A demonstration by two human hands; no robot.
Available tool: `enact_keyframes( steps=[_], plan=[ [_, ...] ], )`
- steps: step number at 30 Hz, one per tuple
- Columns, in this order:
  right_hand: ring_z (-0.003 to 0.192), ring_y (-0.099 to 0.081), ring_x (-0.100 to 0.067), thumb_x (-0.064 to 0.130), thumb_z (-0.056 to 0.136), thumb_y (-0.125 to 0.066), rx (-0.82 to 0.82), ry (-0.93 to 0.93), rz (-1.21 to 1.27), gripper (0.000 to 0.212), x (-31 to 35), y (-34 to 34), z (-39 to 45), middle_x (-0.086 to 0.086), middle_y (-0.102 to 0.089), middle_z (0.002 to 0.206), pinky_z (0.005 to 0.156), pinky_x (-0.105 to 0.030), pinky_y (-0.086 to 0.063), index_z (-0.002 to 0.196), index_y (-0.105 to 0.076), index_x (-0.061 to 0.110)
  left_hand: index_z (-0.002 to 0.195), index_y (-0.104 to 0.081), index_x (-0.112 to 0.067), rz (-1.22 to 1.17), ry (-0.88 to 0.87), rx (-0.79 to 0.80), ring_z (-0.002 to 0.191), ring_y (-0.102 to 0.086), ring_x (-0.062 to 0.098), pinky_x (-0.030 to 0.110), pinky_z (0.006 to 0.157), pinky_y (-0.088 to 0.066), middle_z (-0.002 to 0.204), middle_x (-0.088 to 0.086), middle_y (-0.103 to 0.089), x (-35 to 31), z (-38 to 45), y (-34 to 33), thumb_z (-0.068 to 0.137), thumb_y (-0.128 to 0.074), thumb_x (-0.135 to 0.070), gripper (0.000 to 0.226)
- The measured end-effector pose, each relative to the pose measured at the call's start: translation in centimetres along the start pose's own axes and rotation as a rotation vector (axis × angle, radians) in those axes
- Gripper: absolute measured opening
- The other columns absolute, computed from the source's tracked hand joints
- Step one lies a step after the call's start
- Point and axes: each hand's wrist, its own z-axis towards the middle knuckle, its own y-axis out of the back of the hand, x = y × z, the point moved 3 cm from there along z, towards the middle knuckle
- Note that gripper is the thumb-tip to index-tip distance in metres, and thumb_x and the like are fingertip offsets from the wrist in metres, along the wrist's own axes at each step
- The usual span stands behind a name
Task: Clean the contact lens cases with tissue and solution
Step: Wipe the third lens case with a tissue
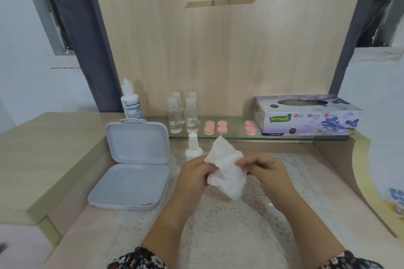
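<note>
Both my hands hold a crumpled white tissue (227,170) above the lace mat. My left hand (194,177) grips its left side and my right hand (266,170) pinches its right side. Whatever the tissue wraps is hidden. Three pink contact lens cases (222,127) lie on the glass shelf behind, two side by side and one (250,128) further right. A small white solution bottle (193,147) stands just beyond my left hand. A larger solution bottle (131,101) stands at the back left.
An open white plastic box (131,183) sits left of my hands, lid upright. Several clear small bottles (183,113) stand on the glass shelf (284,137). A purple tissue box (306,116) rests at the shelf's right end. A wooden panel rises behind.
</note>
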Motion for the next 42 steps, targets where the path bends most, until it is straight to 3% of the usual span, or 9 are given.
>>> enact_keyframes(
  steps=[3,7,12,16,21,28,32,36,42],
  plan=[
    [0.081,-0.07,-0.007,-0.021,0.083,-0.051,0.056,0.049,-0.005,0.054,0.1,-0.1,-0.3,0.004,-0.076,0.085,0.07,-0.016,-0.052,0.057,-0.076,0.019,0.099,-0.06,0.009,-0.14,0.035,-0.014,0.096,-0.06,0.033,0.044,0.087,-0.046,0.101,0.021,-0.065,-0.5,-0.5,-0.5,0.079,-0.07,-0.039,0.053],
    [0.089,-0.069,-0.014,-0.018,0.085,-0.045,0.076,0.048,0.038,0.047,0.1,-0.1,-0.3,-0.003,-0.075,0.088,0.077,-0.021,-0.053,0.064,-0.073,0.014,0.092,-0.071,0.006,0.095,0.001,-0.025,0.092,-0.064,0.029,0.037,0.087,-0.047,0.096,0.024,-0.069,-0.4,-0.9,-0.4,0.08,-0.044,-0.077,0.088],
    [0.083,-0.066,-0.019,0.014,0.095,-0.056,-0.024,0.024,0.046,0.004,-0.1,0.4,-0.2,-0.01,-0.072,0.083,0.079,-0.029,-0.049,0.094,-0.059,0.014,0.067,-0.067,-0.013,0.288,-0.189,-0.172,0.065,-0.057,0.0,0.011,0.062,-0.043,0.068,-0.015,-0.066,-1.2,-1.3,-0.7,0.085,-0.069,-0.008,0.018],
    [0.079,-0.063,-0.008,0.011,0.081,-0.074,0.008,-0.041,-0.284,0.023,-0.7,0.9,-0.2,0.003,-0.069,0.085,0.073,-0.02,-0.048,0.097,-0.065,0.025,0.092,-0.06,-0.03,0.439,-0.358,-0.263,0.079,-0.056,-0.004,0.008,0.072,-0.044,0.083,-0.014,-0.06,-1.2,-1.6,-0.3,0.08,-0.07,0.003,0.037],
    [0.091,-0.052,0.002,0.028,0.077,-0.078,0.195,-0.078,-0.859,0.034,-1.1,1.2,-0.8,0.018,-0.056,0.103,0.072,-0.012,-0.039,0.107,-0.063,0.035,0.09,-0.068,-0.006,1.002,-0.844,-0.198,0.084,-0.049,0.007,0.011,0.075,-0.039,0.09,-0.001,-0.052,-0.1,-1.5,-0.4,0.074,-0.059,0.01,0.024],
    [0.078,-0.054,0.001,0.033,0.08,-0.074,0.199,-0.044,-0.94,0.017,-1.2,0.2,-1.3,0.013,-0.058,0.091,0.065,-0.011,-0.039,0.093,-0.072,0.024,0.089,-0.071,-0.011,1.322,-0.632,0.211,0.09,-0.048,0.015,0.04,0.069,-0.054,0.087,-0.001,-0.068,2.3,-1.3,-1.9,0.075,-0.052,-0.003,0.025],
    [0.077,-0.059,-0.007,0.029,0.08,-0.072,0.152,-0.054,-0.931,0.015,-1.1,0.1,-1.4,0.006,-0.063,0.087,0.068,-0.021,-0.048,0.087,-0.074,0.016,0.115,-0.067,-0.02,1.473,-0.597,0.25,0.102,-0.053,0.019,0.037,0.077,-0.051,0.102,0.002,-0.067,2.1,-2.0,-1.8,0.085,-0.048,-0.012,0.037],
    [0.08,-0.063,-0.015,0.028,0.08,-0.072,0.137,-0.071,-0.929,0.019,-1.1,0.1,-1.4,-0.001,-0.066,0.087,0.073,-0.03,-0.052,0.087,-0.073,0.01,0.1,-0.072,-0.028,1.531,-0.602,0.206,0.068,-0.06,0.023,0.029,0.051,-0.046,0.073,0.003,-0.059,1.8,-2.2,-1.9,0.072,-0.07,-0.01,0.033],
    [0.082,-0.062,-0.021,0.03,0.078,-0.073,0.128,-0.057,-0.944,0.024,-1.2,0.1,-1.4,-0.008,-0.066,0.089,0.075,-0.036,-0.051,0.084,-0.071,0.006,0.091,-0.068,-0.026,1.622,-0.584,0.128,0.072,-0.057,0.012,0.021,0.058,-0.038,0.076,-0.008,-0.063,0.9,-2.5,-3.4,0.065,-0.083,-0.026,0.03]
  ],
)
